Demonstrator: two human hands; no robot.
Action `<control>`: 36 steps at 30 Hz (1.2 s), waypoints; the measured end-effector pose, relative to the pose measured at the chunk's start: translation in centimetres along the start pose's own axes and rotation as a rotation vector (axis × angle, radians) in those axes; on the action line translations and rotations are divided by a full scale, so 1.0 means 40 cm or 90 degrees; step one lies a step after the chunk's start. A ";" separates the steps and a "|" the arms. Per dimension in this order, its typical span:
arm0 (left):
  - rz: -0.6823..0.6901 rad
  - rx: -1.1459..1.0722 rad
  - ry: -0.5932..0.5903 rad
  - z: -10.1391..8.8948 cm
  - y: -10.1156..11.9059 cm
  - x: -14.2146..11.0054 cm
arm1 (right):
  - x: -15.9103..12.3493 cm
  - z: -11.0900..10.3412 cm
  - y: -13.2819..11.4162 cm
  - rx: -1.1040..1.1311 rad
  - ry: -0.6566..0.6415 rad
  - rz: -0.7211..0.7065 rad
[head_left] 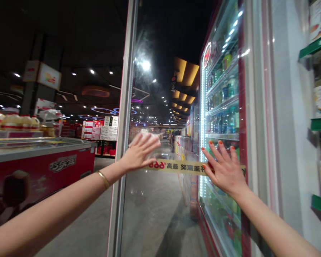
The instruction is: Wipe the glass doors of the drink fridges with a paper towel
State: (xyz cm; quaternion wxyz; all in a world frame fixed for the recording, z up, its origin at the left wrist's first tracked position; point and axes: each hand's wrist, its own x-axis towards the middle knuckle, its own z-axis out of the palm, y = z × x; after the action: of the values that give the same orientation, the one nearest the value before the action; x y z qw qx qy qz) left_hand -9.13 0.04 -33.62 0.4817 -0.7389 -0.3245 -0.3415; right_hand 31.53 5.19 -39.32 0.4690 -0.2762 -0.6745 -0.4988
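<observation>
A glass door (160, 207) of a refrigerated cabinet stands open in front of me. My left hand (141, 150), with a gold bangle on its wrist, pins a white cloth (154, 141) against the glass, fingers spread over it. Most of the cloth is hidden behind the hand; it may be a paper wipe. Cloudy smears (143, 53) show higher on the pane. My right hand (226, 167) lies with fingers apart against the right part of the glass and holds nothing. A yellow printed strip (176, 166) with mirrored lettering runs across the pane between both hands.
Through the glass stands a lit drinks cooler (222, 103) full of bottles. A red chest freezer (42, 164) is at left, with jugs (13, 121) behind it. Shelves with green price rails (317, 46) are close on the right. Stacked boxes (107, 128) stand farther back.
</observation>
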 end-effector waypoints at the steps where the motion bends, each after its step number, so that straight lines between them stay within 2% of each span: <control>1: -0.042 0.010 0.026 -0.004 -0.016 0.010 | 0.000 0.001 -0.001 0.003 0.001 0.002; 3: -0.100 0.019 0.067 0.010 -0.001 0.021 | -0.002 0.002 0.001 0.003 0.002 0.004; 4: -0.092 0.013 0.067 0.023 0.027 0.017 | -0.003 0.003 0.003 0.003 0.002 0.004; 6: 0.000 -0.017 0.023 0.047 0.098 -0.001 | -0.005 0.005 0.007 0.002 -0.001 0.001; 8: 0.125 -0.056 -0.039 0.051 0.133 -0.013 | -0.003 0.007 0.009 0.003 -0.001 -0.001; 10: 0.182 -0.080 -0.066 0.035 0.102 0.008 | -0.001 0.009 0.007 -0.001 0.006 -0.003; 11: 0.169 -0.082 -0.058 0.026 0.069 0.030 | -0.001 0.010 0.004 -0.004 0.009 -0.003; 12: 0.132 -0.081 -0.038 0.020 0.033 0.057 | -0.003 0.010 0.001 -0.006 0.011 0.000; 14: 0.002 -0.062 0.019 0.026 -0.014 0.104 | -0.017 0.011 -0.008 -0.004 0.010 0.012; 16: -0.101 -0.041 0.046 0.055 -0.001 0.117 | -0.042 0.010 -0.015 0.003 0.005 0.026; 17: -0.110 -0.038 0.032 0.073 0.023 0.108 | -0.058 0.010 -0.018 0.008 0.001 0.029; 18: -0.078 -0.046 -0.005 0.087 0.051 0.094 | -0.073 0.009 -0.019 0.013 -0.003 0.026; 20: 0.067 -0.087 -0.114 0.100 0.087 0.072 | -0.100 0.007 -0.019 0.022 -0.012 0.018; 21: 0.117 -0.103 -0.151 0.097 0.086 0.073 | -0.110 0.006 -0.019 0.023 -0.014 0.016; 22: 0.130 -0.107 -0.165 0.090 0.073 0.082 | -0.116 0.005 -0.018 0.022 -0.018 0.017; 23: 0.106 -0.100 -0.156 0.082 0.051 0.099 | -0.119 0.004 -0.018 0.020 -0.020 0.020; 25: -0.009 -0.066 -0.095 0.070 0.011 0.137 | -0.120 0.004 -0.018 0.016 -0.025 0.024; 27: -0.074 -0.047 -0.061 0.075 0.012 0.144 | -0.116 0.005 -0.019 0.014 -0.026 0.022; 29: -0.052 -0.055 -0.074 0.091 0.053 0.108 | -0.114 0.006 -0.019 0.014 -0.024 0.019; 32: 0.048 -0.090 -0.131 0.104 0.095 0.040 | -0.114 0.008 -0.019 0.013 -0.022 0.018; 34: 0.060 -0.098 -0.144 0.098 0.068 0.034 | -0.115 0.008 -0.019 0.012 -0.019 0.018; 36: 0.004 -0.086 -0.119 0.092 0.027 0.056 | -0.116 0.009 -0.019 0.009 -0.022 0.020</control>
State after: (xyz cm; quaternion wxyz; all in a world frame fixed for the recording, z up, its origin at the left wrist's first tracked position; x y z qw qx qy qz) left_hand -6.31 3.46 -33.44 0.3996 -0.7994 -0.3420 -0.2904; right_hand 32.67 5.69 -43.88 0.4672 -0.2922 -0.6812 -0.4820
